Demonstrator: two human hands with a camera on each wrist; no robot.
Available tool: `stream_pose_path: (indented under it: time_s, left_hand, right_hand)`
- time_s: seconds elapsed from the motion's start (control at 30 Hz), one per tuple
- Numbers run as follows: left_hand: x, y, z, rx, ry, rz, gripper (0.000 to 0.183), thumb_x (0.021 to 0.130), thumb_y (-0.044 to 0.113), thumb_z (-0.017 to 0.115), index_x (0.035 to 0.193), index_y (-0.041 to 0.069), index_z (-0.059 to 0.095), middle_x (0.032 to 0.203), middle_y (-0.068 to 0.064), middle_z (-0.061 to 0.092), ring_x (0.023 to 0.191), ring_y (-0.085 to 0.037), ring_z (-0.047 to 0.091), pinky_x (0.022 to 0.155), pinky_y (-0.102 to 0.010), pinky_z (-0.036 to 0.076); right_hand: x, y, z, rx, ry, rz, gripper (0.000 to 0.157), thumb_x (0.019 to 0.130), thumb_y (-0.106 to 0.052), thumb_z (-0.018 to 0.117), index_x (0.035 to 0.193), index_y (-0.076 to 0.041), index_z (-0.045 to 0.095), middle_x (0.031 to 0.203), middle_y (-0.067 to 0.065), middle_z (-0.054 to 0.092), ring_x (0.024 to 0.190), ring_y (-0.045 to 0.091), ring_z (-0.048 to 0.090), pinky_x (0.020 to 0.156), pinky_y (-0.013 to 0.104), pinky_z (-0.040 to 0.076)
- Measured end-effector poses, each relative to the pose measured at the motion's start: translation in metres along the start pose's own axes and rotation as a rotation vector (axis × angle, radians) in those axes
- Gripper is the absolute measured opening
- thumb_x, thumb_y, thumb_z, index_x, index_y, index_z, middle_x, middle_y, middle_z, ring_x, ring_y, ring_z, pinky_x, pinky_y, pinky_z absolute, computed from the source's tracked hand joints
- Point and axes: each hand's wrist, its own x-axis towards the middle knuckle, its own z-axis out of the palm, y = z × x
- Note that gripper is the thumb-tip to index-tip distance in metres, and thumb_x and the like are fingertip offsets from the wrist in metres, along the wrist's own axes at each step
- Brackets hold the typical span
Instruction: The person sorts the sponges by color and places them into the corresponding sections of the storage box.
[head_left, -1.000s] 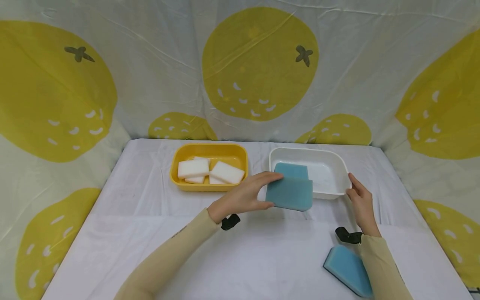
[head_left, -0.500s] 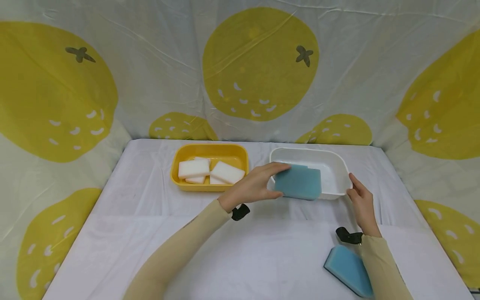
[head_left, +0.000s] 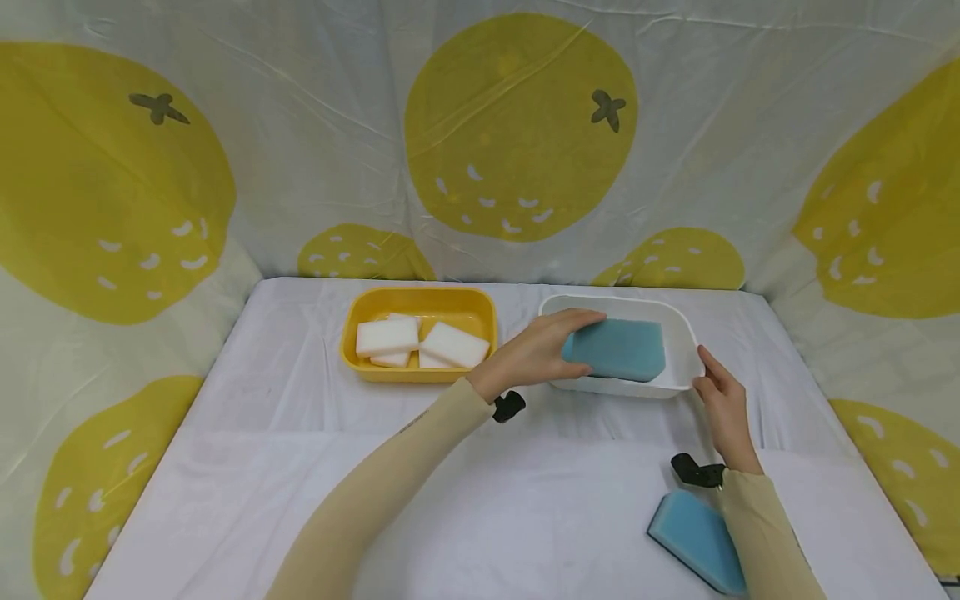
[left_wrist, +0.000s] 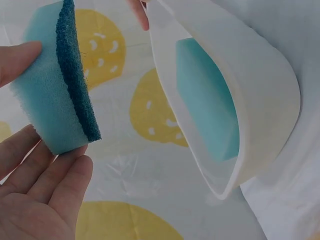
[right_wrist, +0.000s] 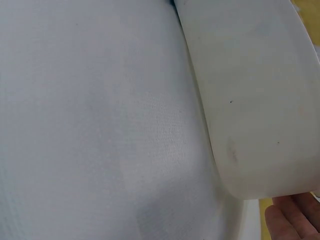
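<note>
My left hand [head_left: 540, 350] pinches a blue scouring sponge [head_left: 626, 350] between thumb and fingers, held over the white plastic tub [head_left: 637, 389]. In the left wrist view this sponge [left_wrist: 47, 95] shows its dark blue scrubbing layer and hangs apart from the tub. A second blue sponge [left_wrist: 207, 100] lies inside the tub; in the head view the held one covers it. At the tub's right end, my right hand [head_left: 726, 408] grips the rim. Its fingers [right_wrist: 285, 222] appear beside the tub's end in the right wrist view.
Left of the tub stands a yellow tray [head_left: 397, 377] with several white sponges [head_left: 453, 344]. Another blue sponge [head_left: 697, 542] lies near the front, partly under the right sleeve [head_left: 765, 533]. A lemon-patterned curtain [head_left: 517, 125] surrounds the white-covered table [head_left: 480, 508].
My left hand has carried its sponge right and away from me, from the tub's front left to over its middle. The right hand has stayed on the rim.
</note>
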Motion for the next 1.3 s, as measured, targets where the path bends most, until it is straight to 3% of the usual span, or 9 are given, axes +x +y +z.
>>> stream_pose_path:
  time_s: [0.4,0.83,1.3]
  left_hand:
    - [0.03,0.0,0.013,0.005,-0.012,-0.054,0.071,0.086,0.024,0.073,0.146,0.008,0.039,0.147,-0.006,0.041,0.13,-0.012,0.04,0.102,-0.013,0.03]
    - [0.062,-0.002,0.026,0.048,-0.038,-0.113,0.073,0.086,0.026,0.073,0.147,0.009,0.037,0.146,-0.004,0.041,0.131,-0.01,0.038,0.101,-0.011,0.029]
    - [0.079,-0.006,0.042,0.031,-0.039,-0.18,0.073,0.087,0.029,0.072,0.148,0.013,0.036,0.148,-0.001,0.039,0.132,-0.009,0.037,0.102,-0.011,0.029]
  right_hand:
    - [0.002,0.002,0.001,-0.005,0.025,-0.018,0.052,0.1,-0.009,0.034,0.151,-0.005,0.023,0.155,0.013,0.02,0.135,0.013,0.027,0.085,0.003,0.035]
    - [0.004,0.004,0.0,0.016,0.012,0.007,0.052,0.1,-0.008,0.033,0.151,-0.006,0.021,0.156,0.014,0.016,0.141,0.018,0.017,0.09,0.003,0.032]
    - [0.004,0.003,0.001,0.022,0.03,0.016,0.052,0.1,-0.009,0.034,0.151,-0.007,0.022,0.156,0.013,0.017,0.139,0.016,0.02,0.092,0.004,0.032]
